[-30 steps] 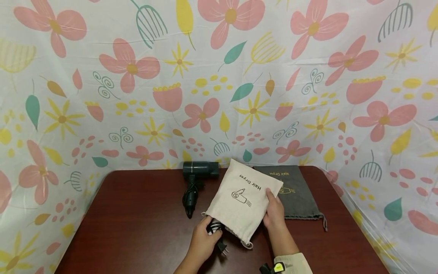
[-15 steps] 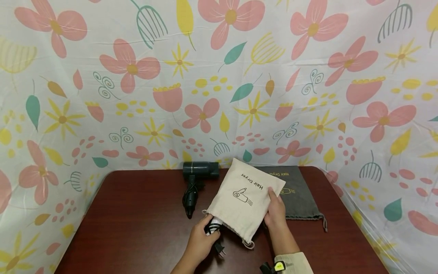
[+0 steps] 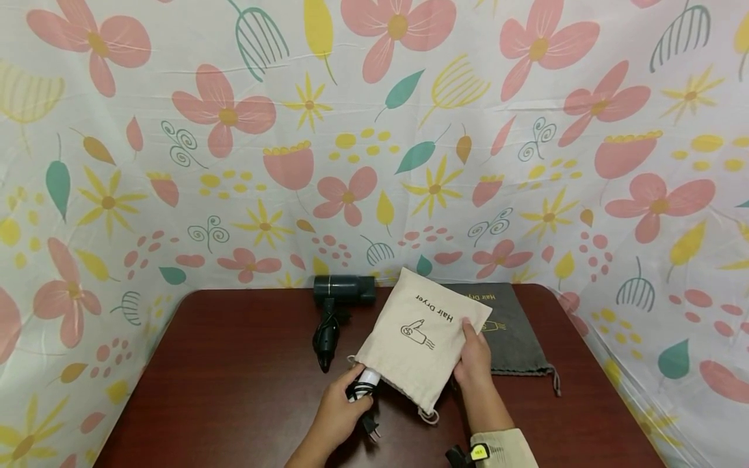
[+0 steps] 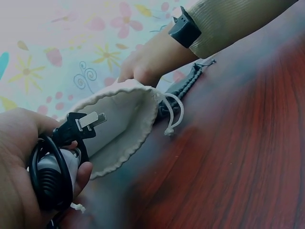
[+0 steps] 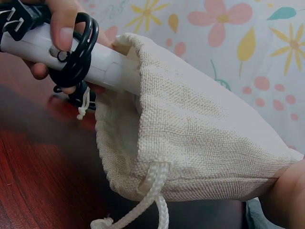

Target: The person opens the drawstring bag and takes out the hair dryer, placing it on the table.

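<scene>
A cream drawstring bag (image 3: 418, 338), printed "Hair Dryer", is held tilted above the table. At its far right side my right hand (image 3: 475, 361) grips the cloth. My left hand (image 3: 338, 411) holds the white handle of a hair dryer (image 5: 112, 69) at the bag's mouth. The black cord (image 5: 78, 62) is wound round that handle, and its two-pronged plug (image 4: 71, 129) sticks out beside my fingers. In the right wrist view, the handle runs into the open mouth; the dryer's other end is hidden inside the cloth. A white drawstring (image 4: 176, 112) dangles from the mouth.
A dark hair dryer (image 3: 345, 290) with its cord wrapped lies at the table's back edge. Behind the cream bag, a grey drawstring bag (image 3: 515, 338) lies flat at the right. The reddish-brown table (image 3: 234, 377) meets a flower-printed cloth (image 3: 348, 130) at the back.
My left hand has drawn slightly left and down, and more of the white handle shows outside the bag. The bag and my right hand have shifted a little to the right.
</scene>
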A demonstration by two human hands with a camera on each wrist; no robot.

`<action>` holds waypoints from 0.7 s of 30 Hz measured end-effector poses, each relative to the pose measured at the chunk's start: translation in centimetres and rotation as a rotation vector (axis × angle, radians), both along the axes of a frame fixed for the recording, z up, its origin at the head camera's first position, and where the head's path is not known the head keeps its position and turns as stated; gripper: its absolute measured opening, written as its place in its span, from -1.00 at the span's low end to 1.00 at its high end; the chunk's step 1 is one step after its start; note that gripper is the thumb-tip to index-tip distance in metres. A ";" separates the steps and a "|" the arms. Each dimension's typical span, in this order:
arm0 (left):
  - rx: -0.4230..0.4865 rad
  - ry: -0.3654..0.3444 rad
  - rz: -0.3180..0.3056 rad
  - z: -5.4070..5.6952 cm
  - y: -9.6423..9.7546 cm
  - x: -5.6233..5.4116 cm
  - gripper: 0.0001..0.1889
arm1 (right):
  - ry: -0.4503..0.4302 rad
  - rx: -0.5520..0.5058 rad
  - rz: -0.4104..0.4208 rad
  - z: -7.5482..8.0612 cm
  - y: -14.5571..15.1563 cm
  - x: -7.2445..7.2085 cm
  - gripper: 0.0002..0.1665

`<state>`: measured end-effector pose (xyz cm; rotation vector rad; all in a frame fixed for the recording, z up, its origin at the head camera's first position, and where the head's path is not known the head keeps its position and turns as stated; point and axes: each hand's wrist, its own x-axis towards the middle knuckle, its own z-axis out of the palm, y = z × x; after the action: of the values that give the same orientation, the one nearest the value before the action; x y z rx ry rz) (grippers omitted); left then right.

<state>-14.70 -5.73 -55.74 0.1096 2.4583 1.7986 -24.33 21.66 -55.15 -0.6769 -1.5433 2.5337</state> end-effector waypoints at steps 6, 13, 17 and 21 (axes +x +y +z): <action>0.024 -0.026 -0.037 0.1 -0.5 -0.2 -0.28 | -0.011 -0.019 -0.037 0.0 0.2 -0.4 -0.34; 0.023 -0.058 -0.070 0.2 -1.0 -0.4 -0.29 | 0.011 -0.026 -0.023 0.1 0.4 -0.3 -0.32; 0.028 -0.065 -0.085 0.3 -1.3 -0.5 -0.29 | 0.026 -0.038 -0.011 0.2 0.5 -0.2 -0.33; 0.051 -0.076 -0.101 0.4 -1.5 -0.6 -0.28 | 0.015 -0.038 -0.036 0.2 0.6 -0.3 -0.32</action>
<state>-15.27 -7.23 -55.34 0.1634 2.3127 1.7905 -24.62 22.25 -55.00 -0.6818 -1.4689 2.5419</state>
